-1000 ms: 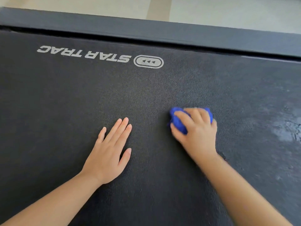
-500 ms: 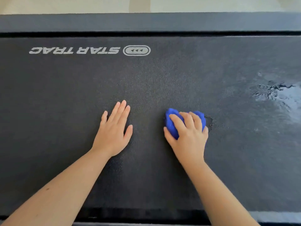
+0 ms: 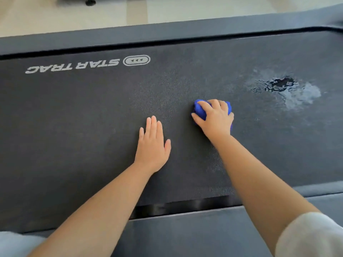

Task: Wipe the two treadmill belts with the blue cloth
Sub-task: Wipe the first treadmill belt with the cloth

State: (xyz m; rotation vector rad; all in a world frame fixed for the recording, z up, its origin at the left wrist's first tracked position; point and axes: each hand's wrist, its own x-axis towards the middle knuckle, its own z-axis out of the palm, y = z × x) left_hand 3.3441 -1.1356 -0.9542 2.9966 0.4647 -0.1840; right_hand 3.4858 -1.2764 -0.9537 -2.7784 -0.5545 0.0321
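A dark treadmill belt (image 3: 74,112) with a white STAR TRAC logo fills the view. My right hand (image 3: 216,117) grips a bunched blue cloth (image 3: 199,110) and presses it on the belt near the middle. Most of the cloth is hidden under my fingers. My left hand (image 3: 152,147) lies flat on the belt with straight fingers, a little left of and nearer than the cloth. A wet, shiny patch (image 3: 289,89) lies on the belt to the right of the cloth.
Grey side rails run along the far edge (image 3: 167,32) and the near edge (image 3: 185,229) of the belt. Pale floor (image 3: 55,15) lies beyond the far rail, with a dark foot of some object (image 3: 90,1) at the top.
The view has pulled back and tilted, so the near rail and the wet patch show more fully. Both hands keep about the same spacing; the cloth stays under my right hand.
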